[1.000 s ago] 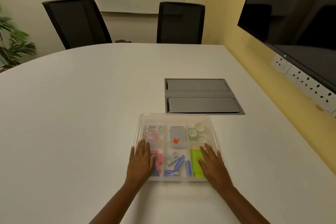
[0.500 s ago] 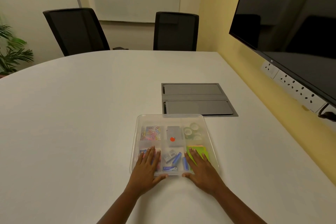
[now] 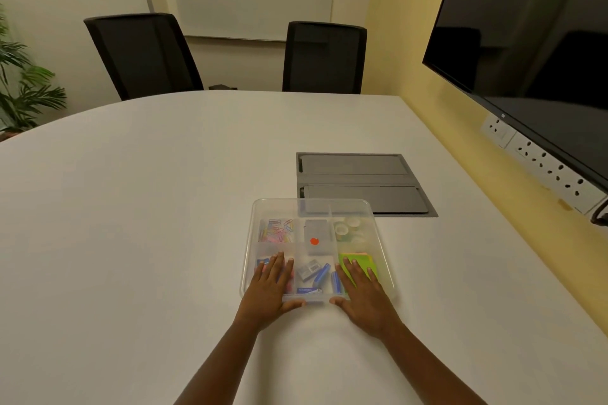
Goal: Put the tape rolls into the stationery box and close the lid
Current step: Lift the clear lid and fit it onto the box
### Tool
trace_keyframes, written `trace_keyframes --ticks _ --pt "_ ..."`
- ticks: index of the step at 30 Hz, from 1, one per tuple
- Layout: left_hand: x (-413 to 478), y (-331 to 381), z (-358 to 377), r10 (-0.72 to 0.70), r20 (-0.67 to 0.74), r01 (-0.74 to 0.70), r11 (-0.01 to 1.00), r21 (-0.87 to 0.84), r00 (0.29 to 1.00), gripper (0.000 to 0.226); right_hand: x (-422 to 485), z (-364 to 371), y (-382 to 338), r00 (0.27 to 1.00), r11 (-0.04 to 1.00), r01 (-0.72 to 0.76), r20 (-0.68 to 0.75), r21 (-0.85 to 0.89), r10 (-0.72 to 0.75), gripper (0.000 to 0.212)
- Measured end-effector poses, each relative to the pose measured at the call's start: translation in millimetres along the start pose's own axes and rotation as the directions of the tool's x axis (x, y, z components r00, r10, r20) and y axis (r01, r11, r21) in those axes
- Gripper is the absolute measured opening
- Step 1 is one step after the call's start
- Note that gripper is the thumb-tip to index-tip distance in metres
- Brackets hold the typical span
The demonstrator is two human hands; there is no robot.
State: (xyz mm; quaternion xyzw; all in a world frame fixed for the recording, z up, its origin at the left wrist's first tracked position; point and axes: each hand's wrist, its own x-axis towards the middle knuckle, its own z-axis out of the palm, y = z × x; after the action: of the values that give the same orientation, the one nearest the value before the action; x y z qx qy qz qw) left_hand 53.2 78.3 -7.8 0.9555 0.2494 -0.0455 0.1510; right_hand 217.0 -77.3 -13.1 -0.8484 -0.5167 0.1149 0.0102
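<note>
The clear stationery box [image 3: 378, 233] lies on the white table in front of me, its transparent lid [image 3: 279, 207] on top. Through the lid I see several clear tape rolls [image 3: 348, 227] in the far right compartment. My left hand [image 3: 268, 289] lies flat on the lid's near left part, fingers spread, thumb along the front edge. On the near right part my right hand [image 3: 365, 296] lies flat in the same way, over the green sticky notes [image 3: 360, 261].
Other compartments hold coloured paper clips [image 3: 276, 230], a grey pad with a red dot [image 3: 316, 237] and blue items [image 3: 320, 274]. A grey cable hatch [image 3: 358, 181] sits just behind the box. Two black chairs [image 3: 324, 56] stand at the far edge; a screen [image 3: 526, 43] hangs at right.
Both hands have slid back toward the lid's near edge and closer together, thumbs now at the front rim. The box sits a little nearer to me.
</note>
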Motion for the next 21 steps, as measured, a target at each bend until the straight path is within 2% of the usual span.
trace_keyframes --ticks 6,7,9,10,13,14,16,17,18,19,20,21 --pt "0 1 -1 -0.012 0.016 0.012 1.000 0.023 1.000 0.111 0 -2 0 1.000 1.000 -0.006 0.006 -0.004 0.006 0.073" --pt "0 2 -2 -0.015 0.022 0.014 1.000 0.024 1.000 0.112 0 -3 -1 1.000 1.000 -0.003 0.018 -0.005 0.003 0.080" --pt "0 2 -3 -0.024 0.028 0.024 1.000 0.013 0.999 0.110 -1 -7 -3 0.999 1.000 -0.004 0.049 0.005 0.004 0.107" --pt "0 2 -2 -0.034 0.026 0.034 0.999 0.005 0.999 0.106 0 -8 -3 0.998 1.000 -0.018 0.057 0.023 0.017 0.112" --pt "1 7 -3 -0.075 0.008 0.075 0.997 -0.031 0.997 0.090 2 -14 -9 0.998 0.993 -0.059 0.044 0.099 0.055 0.091" --pt "2 10 -4 -0.088 0.000 0.088 0.995 -0.041 0.996 0.094 3 -16 -11 0.997 0.992 -0.071 0.035 0.109 0.068 0.093" --pt "3 18 -7 -0.114 -0.013 0.113 0.993 -0.040 0.993 0.118 6 -20 -15 0.994 0.989 -0.109 0.038 0.097 0.105 0.115" --pt "4 21 -8 -0.133 -0.021 0.133 0.991 -0.030 0.991 0.123 8 -22 -17 0.991 0.987 -0.133 0.037 0.090 0.130 0.114" --pt "6 25 -9 -0.153 -0.033 0.152 0.988 -0.022 0.988 0.116 9 -23 -20 0.988 0.985 -0.152 0.023 0.082 0.151 0.098" --pt "8 28 -9 -0.172 -0.045 0.171 0.985 -0.018 0.984 0.100 10 -25 -24 0.985 0.982 -0.174 0.015 0.068 0.173 0.077" --pt "10 31 -9 -0.191 -0.048 0.191 0.981 -0.015 0.980 0.083 11 -24 -26 0.983 0.981 -0.183 0.001 0.063 0.183 0.065" --pt "12 35 -9 -0.202 -0.053 0.201 0.979 -0.019 0.978 0.073 12 -24 -29 0.981 0.979 -0.194 -0.008 0.066 0.195 0.062"
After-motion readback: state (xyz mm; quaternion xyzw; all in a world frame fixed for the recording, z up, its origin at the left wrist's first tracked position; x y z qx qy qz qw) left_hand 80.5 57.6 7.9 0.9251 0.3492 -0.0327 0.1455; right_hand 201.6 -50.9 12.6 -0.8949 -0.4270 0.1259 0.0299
